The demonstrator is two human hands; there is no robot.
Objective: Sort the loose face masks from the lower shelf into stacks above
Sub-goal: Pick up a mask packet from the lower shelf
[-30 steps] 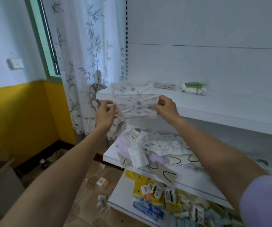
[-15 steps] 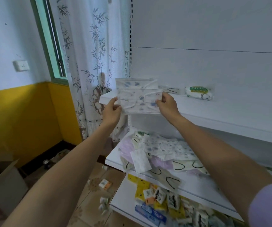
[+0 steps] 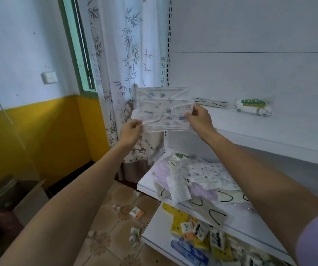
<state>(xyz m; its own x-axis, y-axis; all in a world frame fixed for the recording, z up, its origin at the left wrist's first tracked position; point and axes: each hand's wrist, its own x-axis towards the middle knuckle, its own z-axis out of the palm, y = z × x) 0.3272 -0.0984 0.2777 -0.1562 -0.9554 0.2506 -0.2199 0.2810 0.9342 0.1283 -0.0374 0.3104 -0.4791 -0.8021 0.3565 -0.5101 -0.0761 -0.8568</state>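
Held up at chest height, a bundle of white, blue-printed pleated face masks [image 3: 164, 110], gripped from both sides.
- Pinched at the lower left edge by the curled fingers of the left hand [image 3: 130, 131].
- Pinched at the right edge between thumb and fingers of the right hand [image 3: 198, 120].
- Both grips closed on the bundle. At least two masks are fanned, the rear one offset up and left, with white ear loops showing.

Around the grip:
- Directly behind it is the left end of the white upper shelf [image 3: 269, 131]. Cannot tell whether the bundle touches it.
- Right of the grip, on that shelf, are a flat cream mask with black curved lines [image 3: 211, 102] and, farther right, a soft white packet with a green label [image 3: 253, 107].
- Below the grip and slightly right is a pile of loose masks [image 3: 202, 175] on the white lower shelf [image 3: 250, 225], in printed white, lilac, and cream with black curves.
- Lower still are yellow packets [image 3: 177, 217] on the white bottom shelf [image 3: 156, 227].
- Left of and behind the grip is a white curtain with bamboo print [image 3: 127, 54].

Against 1.0 s ago:
- Bundle raised, from hanging across the upper shelf's front edge to sitting mostly above it.
- Almost no change in height over the last 0.5 s.
- Same two-handed pinch throughout.
- Pile below looks unaltered.
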